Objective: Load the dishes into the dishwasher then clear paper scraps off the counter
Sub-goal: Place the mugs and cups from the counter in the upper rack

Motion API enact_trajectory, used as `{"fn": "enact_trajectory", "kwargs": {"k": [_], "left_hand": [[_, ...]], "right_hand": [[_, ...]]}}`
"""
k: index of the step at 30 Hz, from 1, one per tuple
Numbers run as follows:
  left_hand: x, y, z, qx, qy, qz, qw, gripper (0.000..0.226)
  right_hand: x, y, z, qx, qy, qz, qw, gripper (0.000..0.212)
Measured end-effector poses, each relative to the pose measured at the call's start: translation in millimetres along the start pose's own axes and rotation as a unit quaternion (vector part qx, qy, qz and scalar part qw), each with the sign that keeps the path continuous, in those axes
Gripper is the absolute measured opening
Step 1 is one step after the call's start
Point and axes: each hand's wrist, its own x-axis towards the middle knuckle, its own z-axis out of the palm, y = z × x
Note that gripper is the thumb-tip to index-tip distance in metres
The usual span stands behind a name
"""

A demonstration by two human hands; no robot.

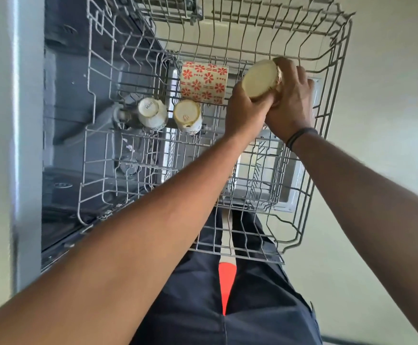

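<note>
Head view is looking straight down over a pulled-out grey wire dishwasher rack (332, 100), with the person's dark trousers (257, 307) showing beneath it. Both hands are meeting over the right side of the rack, holding a cream-coloured mug (261, 79) turned so its flat base is facing the camera. The left hand (246, 113) is curling its thumb and fingers around the mug's lower edge, and the right hand (290, 100), wearing a dark band (301, 136) at the wrist, is wrapping round the mug's far side. Whether the mug is already touching the wires cannot be told. Just left of the hands, a mug with a red flower pattern (204, 82) is lying on its side in the rack. In front of it, two small cups are sitting upside down side by side: a white cup (150, 112) with lettering on its base and a cream cup (187, 115). To the left, the dark grey dishwasher tub (66, 95) is lying open below.
</note>
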Motion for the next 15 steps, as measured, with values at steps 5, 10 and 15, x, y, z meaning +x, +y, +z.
{"fn": "enact_trajectory", "kwargs": {"k": [5, 10, 15], "left_hand": [[9, -8, -10, 0.001, -0.028, -0.025, 0.999, 0.038], [8, -5, -18, 0.027, -0.049, -0.047, 0.997, 0.039], [15, 2, -25, 0.049, -0.066, -0.065, 0.994, 0.04]], "right_hand": [[5, -12, 9, -0.042, -0.028, 0.013, 0.999, 0.054], [13, -20, 20, -0.096, -0.062, -0.004, 0.994, 0.044], [21, -23, 22, -0.136, -0.084, 0.001, 0.987, 0.04]]}}
